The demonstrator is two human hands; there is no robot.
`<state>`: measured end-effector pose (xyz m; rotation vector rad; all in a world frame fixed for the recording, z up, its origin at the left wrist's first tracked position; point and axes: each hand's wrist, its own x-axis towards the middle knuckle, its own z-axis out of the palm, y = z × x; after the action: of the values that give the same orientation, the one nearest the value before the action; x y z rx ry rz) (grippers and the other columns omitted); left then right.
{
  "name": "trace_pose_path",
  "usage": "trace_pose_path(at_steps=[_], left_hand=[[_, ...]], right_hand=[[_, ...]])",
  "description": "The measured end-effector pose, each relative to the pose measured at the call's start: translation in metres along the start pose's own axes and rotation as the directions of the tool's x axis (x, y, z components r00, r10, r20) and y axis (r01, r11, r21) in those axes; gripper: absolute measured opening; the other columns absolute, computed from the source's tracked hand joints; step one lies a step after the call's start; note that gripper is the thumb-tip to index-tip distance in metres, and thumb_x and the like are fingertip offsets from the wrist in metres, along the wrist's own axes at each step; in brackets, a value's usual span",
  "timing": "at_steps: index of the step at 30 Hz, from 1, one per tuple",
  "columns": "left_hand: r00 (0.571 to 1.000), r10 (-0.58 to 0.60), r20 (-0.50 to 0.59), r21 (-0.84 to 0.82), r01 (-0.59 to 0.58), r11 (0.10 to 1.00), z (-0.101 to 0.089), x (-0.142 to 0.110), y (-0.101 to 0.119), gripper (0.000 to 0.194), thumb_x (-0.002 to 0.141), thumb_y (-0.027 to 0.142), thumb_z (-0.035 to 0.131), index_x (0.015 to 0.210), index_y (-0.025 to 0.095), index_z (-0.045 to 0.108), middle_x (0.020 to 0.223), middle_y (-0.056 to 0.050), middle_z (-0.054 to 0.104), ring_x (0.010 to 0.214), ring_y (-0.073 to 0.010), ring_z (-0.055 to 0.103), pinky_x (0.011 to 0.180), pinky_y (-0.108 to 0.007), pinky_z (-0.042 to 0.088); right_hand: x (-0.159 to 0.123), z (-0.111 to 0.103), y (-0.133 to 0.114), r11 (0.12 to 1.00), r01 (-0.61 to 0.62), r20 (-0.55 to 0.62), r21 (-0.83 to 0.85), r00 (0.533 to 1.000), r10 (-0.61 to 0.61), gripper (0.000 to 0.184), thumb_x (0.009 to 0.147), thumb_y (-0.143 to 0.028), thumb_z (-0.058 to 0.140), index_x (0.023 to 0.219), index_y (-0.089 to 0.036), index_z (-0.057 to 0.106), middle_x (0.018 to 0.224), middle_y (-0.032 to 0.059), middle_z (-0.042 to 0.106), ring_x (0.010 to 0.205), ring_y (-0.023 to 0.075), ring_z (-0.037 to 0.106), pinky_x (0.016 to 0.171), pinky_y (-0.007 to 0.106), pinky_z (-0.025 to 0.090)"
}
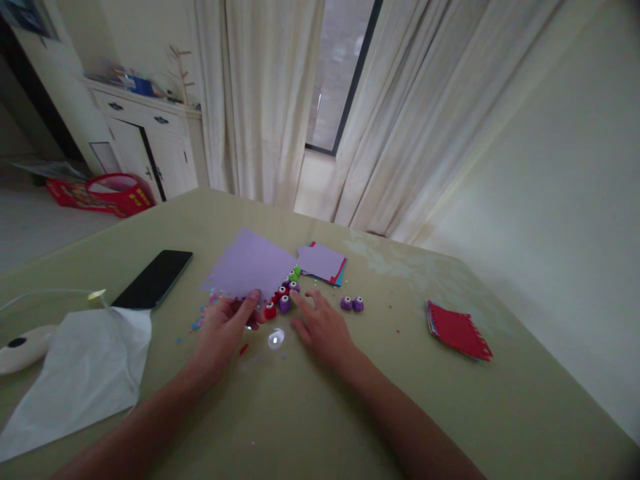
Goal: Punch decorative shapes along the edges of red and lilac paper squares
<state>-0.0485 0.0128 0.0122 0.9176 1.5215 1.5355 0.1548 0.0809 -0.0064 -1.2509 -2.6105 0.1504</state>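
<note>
A large purple sheet of paper (250, 263) with a jagged left edge lies on the table. My left hand (225, 327) pinches its near edge, thumb on top and fingers curled beneath. To the right of that thumb runs a cluster of small red, purple and green pieces with eye-like white discs, among them a red piece (270, 311), a purple piece (285, 305) and a green piece (296, 272). My right hand (323, 327) rests beside the cluster, fingers spread, holding nothing that I can see. Whether its fingertips touch a piece cannot be told. Between the hands sits a small clear round item (275, 339).
Two purple eyed pieces (353, 304) stand right of my right hand. Behind are stacked coloured squares (323, 261); far right, a red stack (457, 331). Paper bits (197, 320) lie scattered. At left are a phone (154, 279), a white cloth-like sheet (85, 373) and a white device (27, 348).
</note>
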Motion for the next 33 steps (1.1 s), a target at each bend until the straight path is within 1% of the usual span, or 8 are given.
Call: trace_pose_path(at_steps=[3,9,11,15,19,25,29,33], left_hand=[[1.000,0.005,0.007,0.008,-0.005,1.000,0.001,-0.002,0.002,0.043,0.077,0.060,0.076,0.070,0.018,0.071,0.059,-0.003,0.072,0.054,-0.0172,0.062,0.056,-0.028,0.051],[0.998,0.021,0.059,0.034,-0.023,0.999,0.000,0.000,0.001,0.045,0.077,0.062,0.076,0.068,0.018,0.072,0.060,-0.005,0.073,0.054,-0.0179,0.063,0.056,-0.029,0.052],[0.997,0.006,0.082,0.043,-0.010,0.999,-0.001,0.000,-0.001,0.047,0.077,0.063,0.075,0.067,0.017,0.073,0.062,-0.006,0.074,0.056,-0.0191,0.066,0.058,-0.030,0.054],[0.992,-0.031,0.121,0.083,0.021,0.996,0.000,-0.002,-0.006,0.051,0.079,0.066,0.072,0.068,0.016,0.077,0.068,-0.009,0.078,0.061,-0.0216,0.070,0.064,-0.031,0.056],[0.990,-0.068,0.127,0.159,0.048,0.986,0.004,-0.007,-0.004,0.052,0.078,0.068,0.070,0.065,0.018,0.078,0.066,-0.009,0.078,0.063,-0.0233,0.072,0.057,-0.030,0.054],[0.979,-0.083,0.186,0.143,0.057,0.988,0.008,-0.009,-0.007,0.047,0.075,0.066,0.073,0.067,0.019,0.077,0.065,-0.008,0.079,0.062,-0.0238,0.073,0.062,-0.031,0.058],[0.974,-0.104,0.199,0.150,0.074,0.986,0.009,-0.010,-0.010,0.046,0.075,0.064,0.073,0.071,0.019,0.077,0.066,-0.008,0.080,0.062,-0.0255,0.075,0.063,-0.033,0.059],[0.975,-0.089,0.205,0.175,0.053,0.983,0.009,-0.012,-0.010,0.046,0.077,0.064,0.072,0.070,0.018,0.078,0.067,-0.009,0.081,0.063,-0.0268,0.076,0.064,-0.034,0.060]], right_hand=[[-0.002,0.004,0.003,0.996,-0.008,-0.009,0.093,1.000,0.009,0.050,0.100,-0.038,0.063,0.148,-0.027,0.052,0.139,0.0158,0.059,0.120,0.0317,0.062,0.095,0.043,0.054],[-0.003,0.005,0.013,0.930,-0.087,-0.103,0.356,0.986,0.131,0.027,0.093,-0.019,0.066,0.121,-0.017,0.065,0.112,0.0118,0.069,0.100,0.0258,0.065,0.092,0.040,0.052],[-0.005,0.008,0.006,0.809,-0.093,-0.128,0.581,0.971,0.204,0.032,0.091,-0.025,0.071,0.122,-0.017,0.066,0.103,0.0087,0.070,0.084,0.0217,0.065,0.080,0.035,0.053],[-0.014,0.017,-0.016,0.440,-0.095,-0.037,0.893,0.958,0.283,0.036,0.090,-0.040,0.073,0.121,-0.021,0.071,0.086,0.0023,0.067,0.066,0.0165,0.060,0.062,0.029,0.050],[-0.019,0.026,-0.024,0.270,-0.088,0.035,0.959,0.980,0.196,0.030,0.093,-0.040,0.071,0.118,-0.026,0.072,0.094,0.0032,0.070,0.069,0.0171,0.067,0.067,0.032,0.056],[-0.017,0.029,-0.020,0.063,-0.088,0.072,0.994,0.973,0.220,0.046,0.089,-0.049,0.075,0.126,-0.024,0.064,0.097,0.0057,0.074,0.085,0.0237,0.075,0.084,0.042,0.061],[-0.018,0.028,-0.024,-0.024,-0.044,0.049,0.999,0.946,0.320,0.050,0.073,-0.037,0.090,0.110,-0.026,0.059,0.104,0.0018,0.068,0.078,0.0166,0.069,0.074,0.032,0.059],[-0.020,0.027,-0.026,-0.048,-0.039,0.052,0.998,0.955,0.291,0.044,0.074,-0.034,0.090,0.096,-0.026,0.053,0.090,-0.0022,0.066,0.077,0.0144,0.066,0.071,0.027,0.055]])
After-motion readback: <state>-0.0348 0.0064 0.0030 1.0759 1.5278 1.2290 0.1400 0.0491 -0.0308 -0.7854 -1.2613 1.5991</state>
